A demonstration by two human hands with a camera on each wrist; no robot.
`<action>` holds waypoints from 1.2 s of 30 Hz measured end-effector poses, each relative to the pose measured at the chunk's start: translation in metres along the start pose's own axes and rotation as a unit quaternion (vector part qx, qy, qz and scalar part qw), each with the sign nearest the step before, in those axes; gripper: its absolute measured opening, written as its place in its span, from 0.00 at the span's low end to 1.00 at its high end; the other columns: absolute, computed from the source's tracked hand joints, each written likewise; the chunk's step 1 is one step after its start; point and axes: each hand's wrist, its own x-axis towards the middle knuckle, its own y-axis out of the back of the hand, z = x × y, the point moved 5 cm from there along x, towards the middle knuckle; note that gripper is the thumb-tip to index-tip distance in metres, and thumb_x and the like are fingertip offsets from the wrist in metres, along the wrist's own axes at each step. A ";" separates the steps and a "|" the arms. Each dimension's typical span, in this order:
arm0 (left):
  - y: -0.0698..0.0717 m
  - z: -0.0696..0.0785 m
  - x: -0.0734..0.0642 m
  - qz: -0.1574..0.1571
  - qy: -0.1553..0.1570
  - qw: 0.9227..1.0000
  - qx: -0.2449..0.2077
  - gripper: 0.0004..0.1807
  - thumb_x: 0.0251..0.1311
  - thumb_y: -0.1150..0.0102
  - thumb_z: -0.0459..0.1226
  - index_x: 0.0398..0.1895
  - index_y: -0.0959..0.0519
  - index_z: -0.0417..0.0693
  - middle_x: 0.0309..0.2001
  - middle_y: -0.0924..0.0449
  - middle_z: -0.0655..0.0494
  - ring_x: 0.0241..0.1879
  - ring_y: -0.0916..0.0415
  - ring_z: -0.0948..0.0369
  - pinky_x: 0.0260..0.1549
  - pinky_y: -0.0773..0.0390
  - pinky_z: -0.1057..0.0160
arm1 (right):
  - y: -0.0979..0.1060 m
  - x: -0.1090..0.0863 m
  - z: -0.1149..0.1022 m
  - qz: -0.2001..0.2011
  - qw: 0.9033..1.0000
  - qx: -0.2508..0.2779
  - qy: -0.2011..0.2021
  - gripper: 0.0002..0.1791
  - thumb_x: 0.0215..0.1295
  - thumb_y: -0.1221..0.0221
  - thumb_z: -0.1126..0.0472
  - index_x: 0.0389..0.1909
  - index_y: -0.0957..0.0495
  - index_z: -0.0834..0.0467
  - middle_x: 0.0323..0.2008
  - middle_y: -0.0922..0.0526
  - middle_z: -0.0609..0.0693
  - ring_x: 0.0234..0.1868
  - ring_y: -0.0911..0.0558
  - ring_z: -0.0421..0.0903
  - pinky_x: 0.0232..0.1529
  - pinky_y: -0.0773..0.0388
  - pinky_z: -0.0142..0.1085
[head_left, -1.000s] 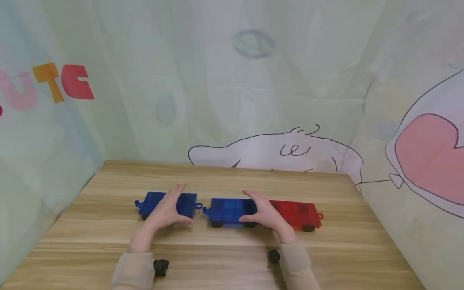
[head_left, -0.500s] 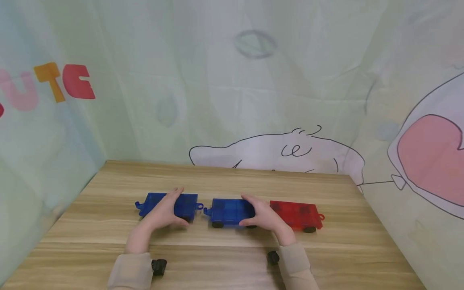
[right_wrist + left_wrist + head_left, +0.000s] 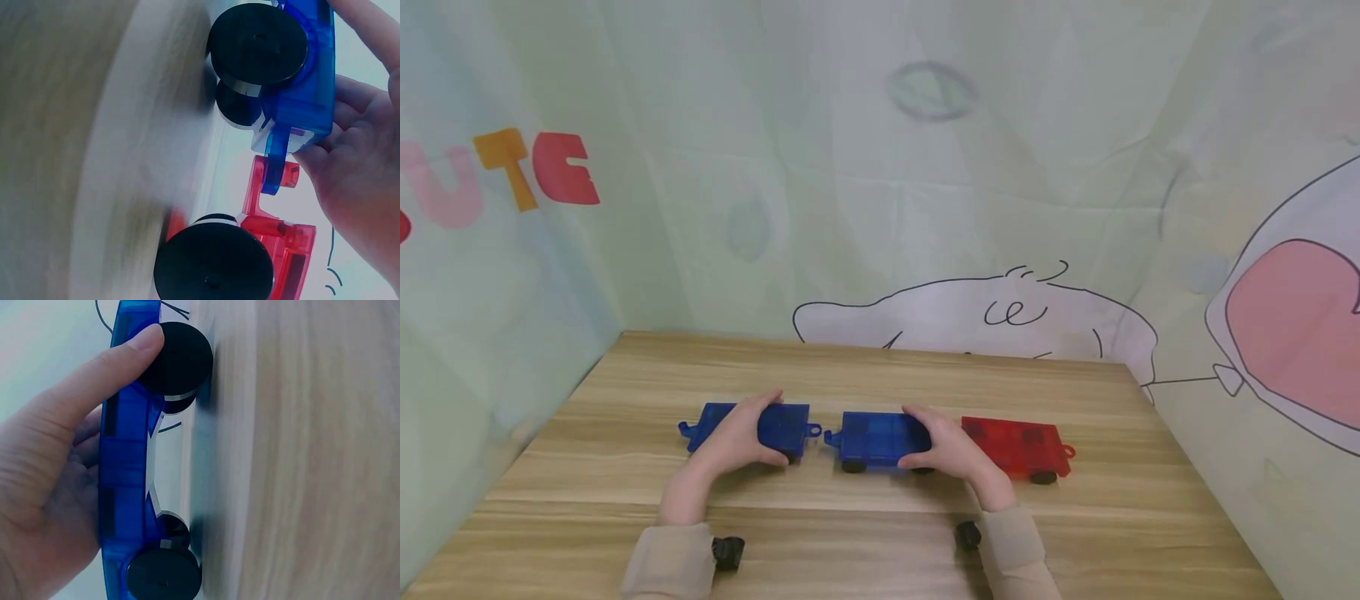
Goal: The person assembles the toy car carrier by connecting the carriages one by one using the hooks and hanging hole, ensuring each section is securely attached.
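Observation:
Two translucent blue toy train cars and a red one stand in a row on the wooden table. My left hand [image 3: 737, 437] grips the left blue car [image 3: 784, 427] from above, thumb [image 3: 147, 344] against a black wheel [image 3: 178, 359]. My right hand [image 3: 953, 450] holds the right blue car [image 3: 872, 437] across its right end, fingers behind it and thumb in front. A gap separates the left car's ring [image 3: 813, 431] from the right blue car's hook [image 3: 831, 438]. In the right wrist view, a blue tab [image 3: 274, 162] overlaps the hook of the red car [image 3: 290, 244].
The wooden table [image 3: 850, 533] ends at a printed curtain [image 3: 700, 208] behind and at both sides. The red car's free ring [image 3: 1069, 451] points right. Black wrist cameras [image 3: 727, 552] sit by the sleeves, low over the table.
My left hand has shifted slightly left, and its thumb and fingers have closed in on the left blue car. The right hand has settled closer on its car. The cars stay about where they were.

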 end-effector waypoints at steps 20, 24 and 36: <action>0.003 -0.003 -0.002 0.025 -0.004 0.999 -0.039 0.57 0.37 0.19 0.44 0.69 0.39 0.30 0.63 0.28 0.36 0.66 0.38 0.35 0.64 0.39 0.34 | 0.000 0.000 0.001 -0.001 1.000 0.001 0.000 0.44 0.53 0.28 0.53 0.69 0.35 0.65 0.68 0.31 0.62 0.70 0.33 0.60 0.70 0.37 0.56; 0.003 -0.002 -0.002 0.023 0.003 0.999 -0.046 0.57 0.37 0.19 0.44 0.69 0.40 0.31 0.64 0.29 0.36 0.66 0.38 0.35 0.65 0.39 0.33 | 0.000 0.001 0.001 -0.005 1.000 -0.001 -0.002 0.44 0.54 0.29 0.53 0.69 0.35 0.64 0.68 0.31 0.62 0.70 0.33 0.60 0.70 0.37 0.56; 0.002 0.002 -0.002 0.020 -0.001 0.999 -0.047 0.58 0.36 0.19 0.47 0.70 0.40 0.33 0.63 0.28 0.37 0.66 0.38 0.36 0.64 0.40 0.32 | -0.001 0.001 0.000 -0.015 1.000 0.009 -0.009 0.43 0.56 0.30 0.53 0.70 0.36 0.63 0.69 0.33 0.61 0.71 0.34 0.59 0.70 0.37 0.56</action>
